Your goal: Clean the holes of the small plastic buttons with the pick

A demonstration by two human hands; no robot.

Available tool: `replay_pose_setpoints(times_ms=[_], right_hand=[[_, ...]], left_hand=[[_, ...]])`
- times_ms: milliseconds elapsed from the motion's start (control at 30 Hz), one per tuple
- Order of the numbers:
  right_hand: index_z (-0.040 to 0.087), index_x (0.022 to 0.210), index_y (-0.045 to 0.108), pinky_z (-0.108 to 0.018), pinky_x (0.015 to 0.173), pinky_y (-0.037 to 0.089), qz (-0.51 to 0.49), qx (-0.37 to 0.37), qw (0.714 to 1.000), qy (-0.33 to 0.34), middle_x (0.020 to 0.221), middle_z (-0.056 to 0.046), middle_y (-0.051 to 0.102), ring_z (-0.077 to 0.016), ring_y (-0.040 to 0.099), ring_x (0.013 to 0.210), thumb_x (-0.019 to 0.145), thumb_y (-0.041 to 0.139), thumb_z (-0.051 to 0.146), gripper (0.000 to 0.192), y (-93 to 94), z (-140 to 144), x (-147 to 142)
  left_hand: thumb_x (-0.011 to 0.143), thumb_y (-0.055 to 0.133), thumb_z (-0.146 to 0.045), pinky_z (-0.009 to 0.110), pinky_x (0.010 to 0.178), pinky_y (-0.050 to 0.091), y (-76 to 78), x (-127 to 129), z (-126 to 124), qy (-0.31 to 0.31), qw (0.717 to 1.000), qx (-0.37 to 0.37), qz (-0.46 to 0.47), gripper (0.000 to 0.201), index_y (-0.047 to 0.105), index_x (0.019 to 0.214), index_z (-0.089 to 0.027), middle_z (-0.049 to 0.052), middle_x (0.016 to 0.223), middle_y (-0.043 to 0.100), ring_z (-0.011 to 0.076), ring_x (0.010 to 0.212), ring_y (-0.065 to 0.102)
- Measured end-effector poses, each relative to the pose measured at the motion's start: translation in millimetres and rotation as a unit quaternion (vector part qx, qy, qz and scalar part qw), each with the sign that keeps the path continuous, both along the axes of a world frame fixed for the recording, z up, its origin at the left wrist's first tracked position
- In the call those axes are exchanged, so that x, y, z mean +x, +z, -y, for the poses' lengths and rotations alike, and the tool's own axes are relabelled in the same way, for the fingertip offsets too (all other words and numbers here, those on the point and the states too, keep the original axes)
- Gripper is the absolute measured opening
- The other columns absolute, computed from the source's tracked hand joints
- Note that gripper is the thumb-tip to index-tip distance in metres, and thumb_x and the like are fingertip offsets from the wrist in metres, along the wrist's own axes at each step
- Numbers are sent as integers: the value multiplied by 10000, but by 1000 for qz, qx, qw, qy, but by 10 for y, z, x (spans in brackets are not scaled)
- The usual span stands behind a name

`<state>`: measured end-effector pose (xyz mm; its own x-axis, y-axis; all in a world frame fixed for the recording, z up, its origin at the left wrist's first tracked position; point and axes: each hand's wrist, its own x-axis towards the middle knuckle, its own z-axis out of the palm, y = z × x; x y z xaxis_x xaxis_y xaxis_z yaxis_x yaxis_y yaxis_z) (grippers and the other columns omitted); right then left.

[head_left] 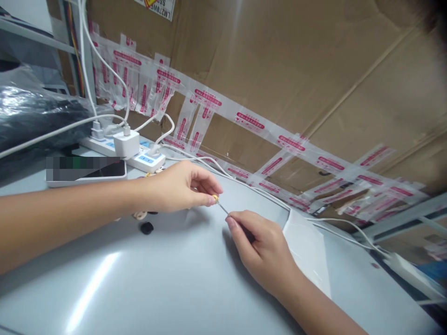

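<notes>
My left hand [181, 188] hovers just over the grey table [157, 279], its thumb and forefinger pinched on a tiny yellow piece [215, 198]. A thin metal rod [222, 207] runs from that piece into my right hand [261, 246], which is closed around its other end. The two hands nearly touch at the table's middle. Under my left wrist lie a small black piece [146, 228] and a pale ring-shaped piece [140, 215].
A white power strip [139, 160] with chargers and white cables sits at the back left beside a phone [87, 171]. A black plastic bag [31, 111] lies far left. Taped cardboard [279, 70] walls the back. A white sheet [307, 246] lies right of my hands.
</notes>
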<state>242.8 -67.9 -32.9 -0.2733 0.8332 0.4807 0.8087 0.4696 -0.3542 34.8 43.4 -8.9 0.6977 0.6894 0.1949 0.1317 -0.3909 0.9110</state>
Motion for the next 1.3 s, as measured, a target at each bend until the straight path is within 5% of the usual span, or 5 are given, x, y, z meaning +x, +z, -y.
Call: replay_pose_setpoints(times_ms=[400,633,833,1300], right_hand=[[191,848,673,-255,649,431,-20,-14,999,-24,796,-16,695,-130,598,677,990,507,220,220,35,16,0],[190,844,663,-247,633,416,-32,-21,999,-28,753,1,666,-118,567,645,993,503,243,225,51,38,-15],[197,833,660,-234,599,397,-85,-50,994,-55,676,28,607,-110,522,601,987,516,286,229,54,38,-23],[191,795,661,-245,592,389,-106,-121,985,-53,666,23,571,-120,493,614,985,505,319,277,64,55,-51]], left_hand=[[753,773,-231,280,823,558,-44,22,-31,-21,997,-65,22,290,726,1038,-200,13,966,781,170,923,728],[788,761,-265,276,735,548,12,-8,-6,5,995,-96,-18,217,721,993,-210,11,856,783,175,828,742],[748,794,-365,308,784,545,12,-22,-38,35,996,-72,-36,253,765,975,-256,11,949,788,223,964,722],[745,810,-258,258,712,537,66,-9,13,5,995,-96,-1,191,726,908,-207,2,866,761,148,818,703]])
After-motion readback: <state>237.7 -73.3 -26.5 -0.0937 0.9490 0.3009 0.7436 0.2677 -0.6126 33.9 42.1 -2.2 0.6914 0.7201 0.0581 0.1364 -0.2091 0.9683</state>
